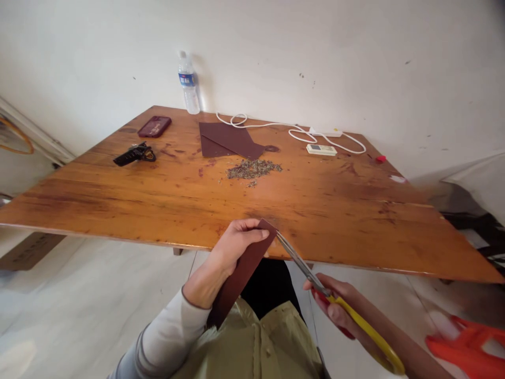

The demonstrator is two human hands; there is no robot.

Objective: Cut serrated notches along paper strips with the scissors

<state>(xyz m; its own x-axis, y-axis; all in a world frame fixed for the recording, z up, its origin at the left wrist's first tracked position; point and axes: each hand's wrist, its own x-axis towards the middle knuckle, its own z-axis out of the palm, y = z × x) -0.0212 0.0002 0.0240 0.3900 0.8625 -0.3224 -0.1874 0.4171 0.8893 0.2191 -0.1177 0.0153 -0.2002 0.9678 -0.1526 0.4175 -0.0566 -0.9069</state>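
Note:
My left hand [231, 250] is closed on a long dark maroon strip [245, 269], thumb on top near its far end. The strip runs back toward my lap, and its material, paper or leather, I cannot tell. My right hand [343, 297] grips a pair of scissors [303, 267] with yellow and red handles. Their blades look nearly together, and the tips meet the strip's upper right corner. Beyond my hands, a pile of small grey-brown bits [254, 169] lies on the wooden table [165, 195]. Behind it are larger maroon sheets [226, 138], partly overlapping.
At the back left stand a water bottle [189, 87], a maroon phone [154, 126] and black keys [134, 153]. A white cable [268, 125] runs along the wall to the right, near a white remote [321, 150]. An orange-red object [469, 345] is at the lower right.

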